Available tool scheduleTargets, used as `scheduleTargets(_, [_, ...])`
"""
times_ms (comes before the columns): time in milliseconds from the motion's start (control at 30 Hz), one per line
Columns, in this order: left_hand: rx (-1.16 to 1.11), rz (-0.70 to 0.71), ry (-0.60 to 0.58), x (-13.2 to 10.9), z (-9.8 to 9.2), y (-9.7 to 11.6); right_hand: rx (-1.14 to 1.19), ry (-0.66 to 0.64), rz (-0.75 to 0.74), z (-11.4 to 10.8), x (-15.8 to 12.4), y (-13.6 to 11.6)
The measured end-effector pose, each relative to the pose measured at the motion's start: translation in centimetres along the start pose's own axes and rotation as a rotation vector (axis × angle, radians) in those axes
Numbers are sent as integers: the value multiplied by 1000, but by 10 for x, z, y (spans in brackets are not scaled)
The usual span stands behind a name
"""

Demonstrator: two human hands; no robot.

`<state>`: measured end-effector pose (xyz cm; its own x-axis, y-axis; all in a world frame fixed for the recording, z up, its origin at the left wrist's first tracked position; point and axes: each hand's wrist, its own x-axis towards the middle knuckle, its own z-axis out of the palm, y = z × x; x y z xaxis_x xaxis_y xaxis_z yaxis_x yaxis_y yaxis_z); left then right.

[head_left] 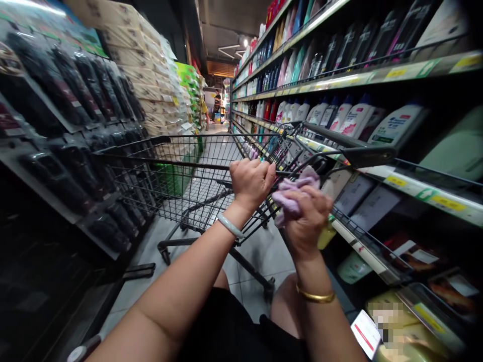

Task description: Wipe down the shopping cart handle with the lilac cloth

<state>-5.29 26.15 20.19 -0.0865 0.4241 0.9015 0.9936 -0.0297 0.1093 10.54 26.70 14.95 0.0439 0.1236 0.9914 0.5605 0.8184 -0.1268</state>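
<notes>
Steadying the cart (181, 163) well, I judged, called for my left hand (252, 183) curled firmly on its near rim (204, 165) and my right hand (309, 218) clenched round the bunched lilac cloth (286, 200) by that rim's shelf-side end, knuckles clear of the shelf edge (411, 185).

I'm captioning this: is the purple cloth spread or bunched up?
Bunched up: the cloth is crumpled in the right hand, folds bulging out.

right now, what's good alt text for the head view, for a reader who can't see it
A person's right hand holds a bunched purple cloth and the left hand is closed on the near rim of a black shopping cart. Shelves of bottles stand to the right; packaged goods hang on the left.
</notes>
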Motion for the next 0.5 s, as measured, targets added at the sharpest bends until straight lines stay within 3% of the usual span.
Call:
scheduleTargets(133, [-15, -3, -60, -1, -10, -2, -122, 185, 59, -9, 32, 13])
scheduleTargets(200, [-18, -14, -75, -2, -14, -2, -126, 131, 6, -12, 39, 15])
scheduleTargets(333, [-30, -12, -87, -2, -18, -1, -95, -226, -187, -22, 43, 11])
scheduleTargets(400, [-41, -7, -98, -3, -20, -1, -78, -224, -193, -28, 50, 13])
scheduleTargets(500, [-52, -12, -122, -4, -24, -2, -114, -65, -94, -33, 66, 18])
